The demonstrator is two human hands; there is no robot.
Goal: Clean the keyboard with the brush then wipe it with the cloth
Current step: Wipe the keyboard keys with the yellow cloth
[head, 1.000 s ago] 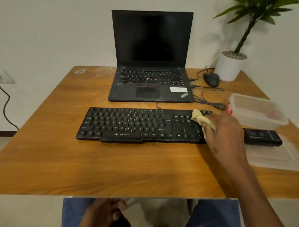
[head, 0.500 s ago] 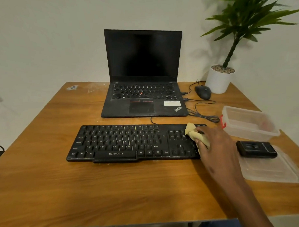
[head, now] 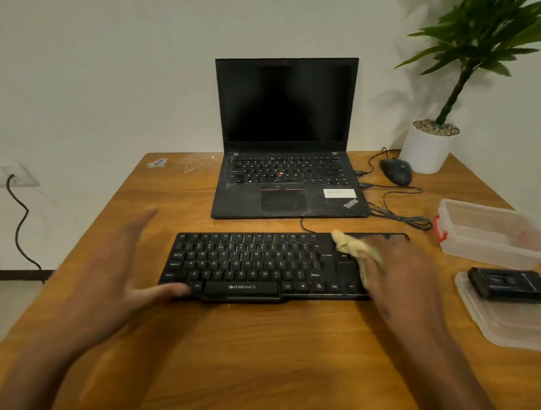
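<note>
Wooden table carries keyboard, laptop, mouse, plant pot, plastic box, lid

The keyboard lies before the laptop, with the container to its right.

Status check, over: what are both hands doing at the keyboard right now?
Right hand holds yellow cloth on the keyboard, right end. Left hand open, thumb at keyboard's left front corner. Nothing blocking the keys.
</note>
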